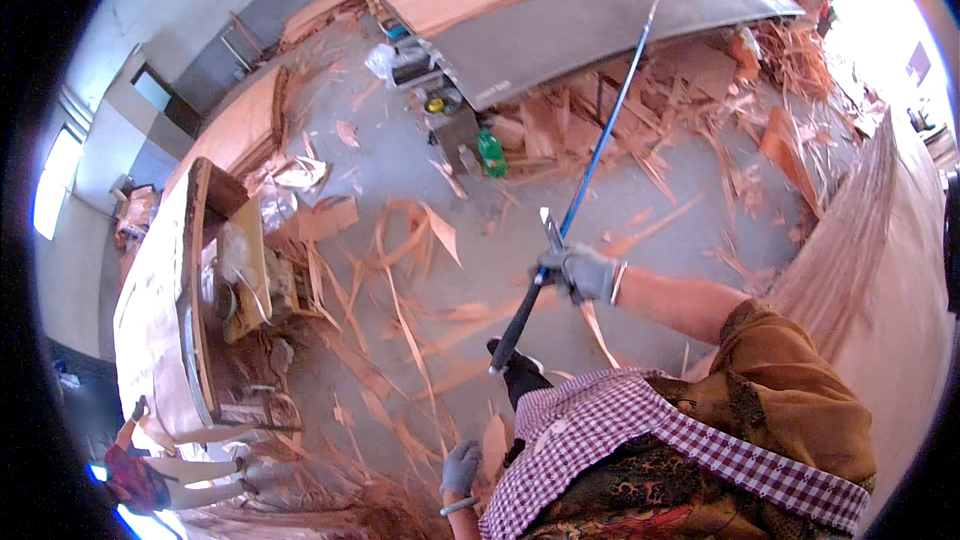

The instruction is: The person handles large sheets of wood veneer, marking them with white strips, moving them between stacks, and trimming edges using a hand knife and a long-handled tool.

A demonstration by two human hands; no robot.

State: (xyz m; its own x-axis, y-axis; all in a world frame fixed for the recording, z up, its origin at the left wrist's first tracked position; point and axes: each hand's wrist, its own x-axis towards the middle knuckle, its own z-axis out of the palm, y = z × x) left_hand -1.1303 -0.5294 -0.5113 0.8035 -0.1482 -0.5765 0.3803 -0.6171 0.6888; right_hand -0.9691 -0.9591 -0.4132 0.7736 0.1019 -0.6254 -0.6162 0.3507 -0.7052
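Observation:
My right hand (588, 274), in a grey glove, is closed around a long thin pole (612, 130) like a fishing rod, with a blue shaft and a black grip (517, 325). From the same hand sticks a short dark tool with a bright metal end (546, 216), probably a cutter; its exact kind is unclear. The pole slants away to the upper right, its pale far part crossing over the large sheet-covered table (570, 35). My left hand (461, 468), also gloved, hangs low by my checked apron (590, 410), fingers loosely bent and holding nothing visible.
Torn reddish veneer strips (400, 290) litter the grey floor. A green bottle (491, 153) stands by the far table. At left is a wooden bench (195, 290) with a shelf; another person (140, 475) stands beside it. Stacked veneer sheets (870, 230) rise on the right.

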